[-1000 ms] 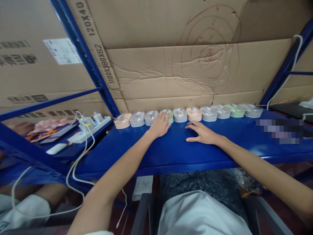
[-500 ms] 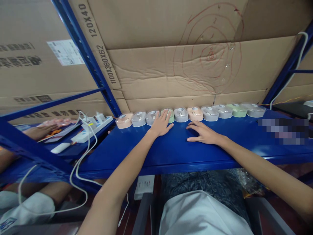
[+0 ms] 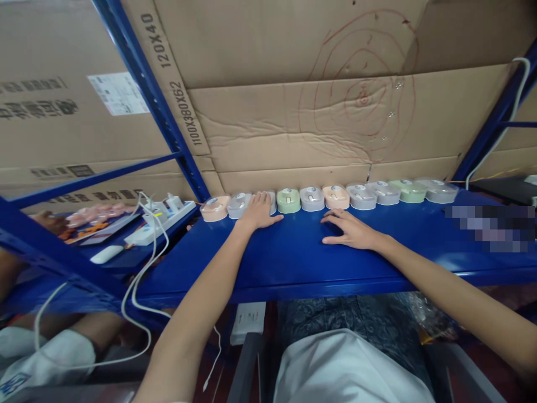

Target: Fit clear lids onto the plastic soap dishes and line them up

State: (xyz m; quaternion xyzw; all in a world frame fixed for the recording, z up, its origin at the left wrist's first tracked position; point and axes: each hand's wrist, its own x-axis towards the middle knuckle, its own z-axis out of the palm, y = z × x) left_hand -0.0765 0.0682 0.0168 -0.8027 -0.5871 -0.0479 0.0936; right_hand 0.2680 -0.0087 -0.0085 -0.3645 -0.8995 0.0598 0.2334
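A row of small rounded cases with clear lids runs along the back of the blue tabletop [image 3: 285, 254]. My left hand [image 3: 257, 212] lies over a grey case [image 3: 272, 202], fingers stretched forward and thumb out to the right; it hides most of that case. To its right is a green case [image 3: 288, 200], fully in sight, and to its left a grey case [image 3: 239, 206] and a peach case [image 3: 215, 209]. My right hand [image 3: 351, 229] rests on the tabletop, fingers loosely bent and apart, holding nothing. Nearest to it is another peach case [image 3: 336, 197].
Cardboard [image 3: 260, 123] stands behind the row. On the left are a blue rack post [image 3: 146, 89], a white power strip [image 3: 168, 218] with looping cables, and a co-worker's hand [image 3: 49, 222]. A blurred-out object [image 3: 490, 226] lies at the right.
My left hand has moved left, from the green case to the grey one beside it. The green case is now uncovered. My right hand has stayed in place.
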